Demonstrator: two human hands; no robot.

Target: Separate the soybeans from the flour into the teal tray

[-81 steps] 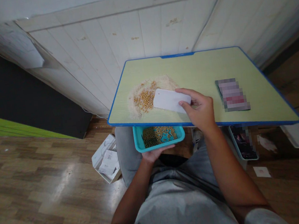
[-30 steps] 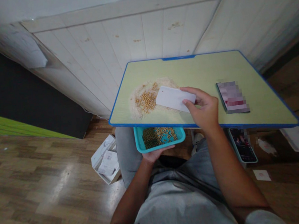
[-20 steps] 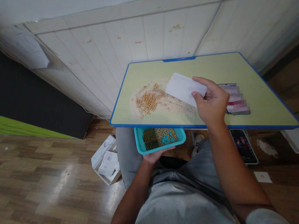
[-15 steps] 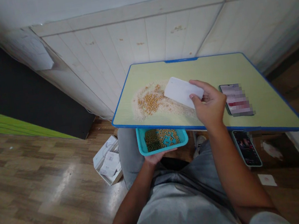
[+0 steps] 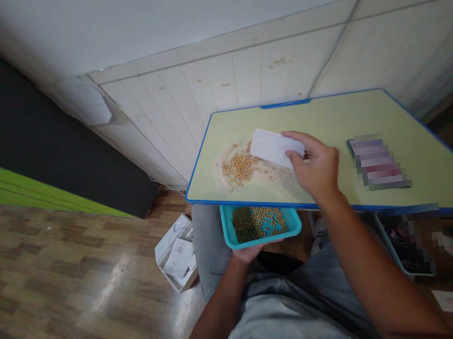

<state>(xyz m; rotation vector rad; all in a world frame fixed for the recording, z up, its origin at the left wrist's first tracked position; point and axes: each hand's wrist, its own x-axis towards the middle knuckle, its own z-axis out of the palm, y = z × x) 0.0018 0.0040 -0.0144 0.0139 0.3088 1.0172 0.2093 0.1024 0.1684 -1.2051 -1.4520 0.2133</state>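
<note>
My right hand [image 5: 317, 166] pinches a flat white card [image 5: 274, 146] between thumb and fingers, holding it tilted over the table. The card's left end is at the right side of a heap of yellow soybean-like beans [image 5: 240, 169], hiding part of it. Pale grains [image 5: 225, 183] spread around and below the beans. Under the table's front edge, my left hand [image 5: 249, 252] supports a teal plastic tray [image 5: 296, 228] from below, its fingers mostly hidden beneath. Inside the tray lie many of the same beans [image 5: 254, 221], with bare teal bottom showing toward the right.
The small yellow-green table [image 5: 328, 114] has a blue rim and stands against a white panelled wall [image 5: 216, 90]. A phone [image 5: 378, 163] lies at its right. Another phone [image 5: 406, 246] is lower right. An opened white box [image 5: 180, 259] sits on the wooden floor at left.
My right hand has moved the card leftward, nearer to the beans and over their right side. The whole view has shifted slightly. My left hand still holds the tray in the same place.
</note>
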